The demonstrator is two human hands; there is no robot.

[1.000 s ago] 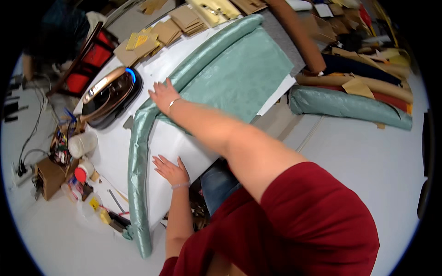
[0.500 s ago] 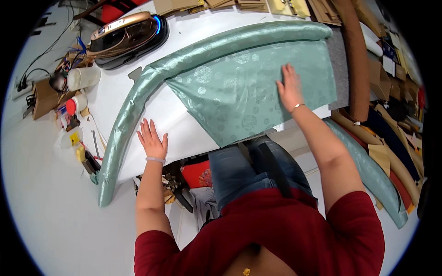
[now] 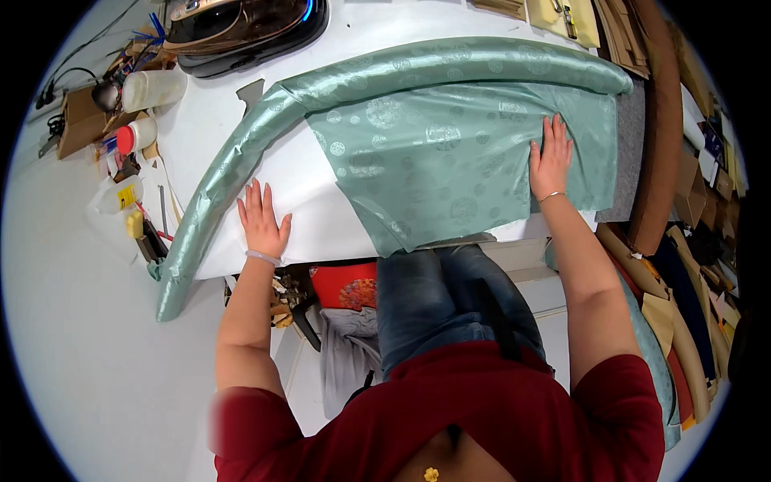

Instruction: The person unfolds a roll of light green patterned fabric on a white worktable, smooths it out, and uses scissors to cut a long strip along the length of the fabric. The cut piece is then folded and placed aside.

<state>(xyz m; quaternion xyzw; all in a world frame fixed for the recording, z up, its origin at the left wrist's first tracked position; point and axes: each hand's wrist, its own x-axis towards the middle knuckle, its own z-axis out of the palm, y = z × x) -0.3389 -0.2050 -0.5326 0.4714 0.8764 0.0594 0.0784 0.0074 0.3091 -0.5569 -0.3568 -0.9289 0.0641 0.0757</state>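
A roll of pale green patterned satin fabric (image 3: 377,76) lies across the white-topped table, its left end reaching past the edge. From it an unrolled sheet of the same fabric (image 3: 434,177) spreads toward me, with small wrinkles near its upper right part. My right hand (image 3: 551,165) rests flat on the right part of this sheet, fingers together and stretched out. On the bare white table surface (image 3: 329,217), left of the sheet, my left hand (image 3: 263,225) lies flat, its fingertips close to the roll. Neither hand grips anything.
A brown and black steam iron (image 3: 249,32) with a blue light stands at the back left. Beyond the left edge are a clear plastic jar (image 3: 152,90) and a red-lidded jar (image 3: 138,135). Long fabric rolls, including a brown one (image 3: 660,145), lie on the right.
My right hand has slid rightward over the fabric, and wrinkles have formed by its fingers. My left hand stays flat on the table. The view has shifted slightly.
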